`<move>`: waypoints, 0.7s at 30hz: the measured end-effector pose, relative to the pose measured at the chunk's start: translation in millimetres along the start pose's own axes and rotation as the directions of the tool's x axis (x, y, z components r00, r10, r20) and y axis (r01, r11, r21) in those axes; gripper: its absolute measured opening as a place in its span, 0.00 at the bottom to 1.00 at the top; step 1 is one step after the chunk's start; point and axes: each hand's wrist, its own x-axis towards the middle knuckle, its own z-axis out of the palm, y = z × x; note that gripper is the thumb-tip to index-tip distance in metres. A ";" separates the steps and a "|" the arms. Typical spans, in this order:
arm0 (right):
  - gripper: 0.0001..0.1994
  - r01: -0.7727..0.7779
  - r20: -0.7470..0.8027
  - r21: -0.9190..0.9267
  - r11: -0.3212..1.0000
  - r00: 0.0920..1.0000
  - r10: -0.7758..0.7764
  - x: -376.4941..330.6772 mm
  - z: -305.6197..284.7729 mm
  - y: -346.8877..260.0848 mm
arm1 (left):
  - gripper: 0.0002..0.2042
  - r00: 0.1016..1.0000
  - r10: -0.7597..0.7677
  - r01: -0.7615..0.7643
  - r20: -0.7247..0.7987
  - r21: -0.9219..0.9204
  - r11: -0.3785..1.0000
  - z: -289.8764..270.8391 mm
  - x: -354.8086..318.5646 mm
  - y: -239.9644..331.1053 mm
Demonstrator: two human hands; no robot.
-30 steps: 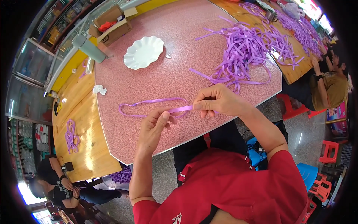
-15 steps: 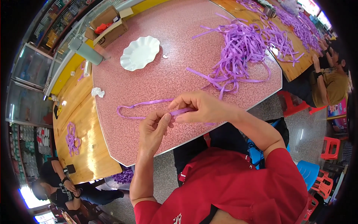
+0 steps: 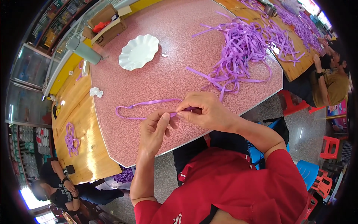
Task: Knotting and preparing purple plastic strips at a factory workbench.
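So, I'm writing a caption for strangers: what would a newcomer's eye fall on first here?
Probably the big tangled heap of purple ribbons on the right of the pink tabletop. Next might come the white scalloped dish toward its far left, then the left hand and right hand pinching a purple ribbon near the front edge.

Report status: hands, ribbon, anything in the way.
Left hand and right hand close together, both pinching purple ribbon loop. Loop's left end on pink table. White plate, purple ribbon heap farther back.
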 end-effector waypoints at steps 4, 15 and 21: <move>0.06 0.045 -0.047 -0.041 0.998 0.998 -0.047 0.5 -0.1 2.3 | 0.08 0.960 0.270 -0.256 -0.080 0.154 0.954 7.9 1.3 -1.4; 0.07 0.097 -0.003 -0.102 0.990 0.995 -0.098 -1.9 -3.4 6.9 | 0.06 0.896 0.435 -0.411 0.090 0.540 0.734 6.0 5.4 7.5; 0.07 0.140 0.014 -0.160 0.977 0.990 -0.140 0.5 -7.1 5.1 | 0.04 0.936 0.348 -0.335 0.059 0.460 0.822 -2.4 7.3 -1.1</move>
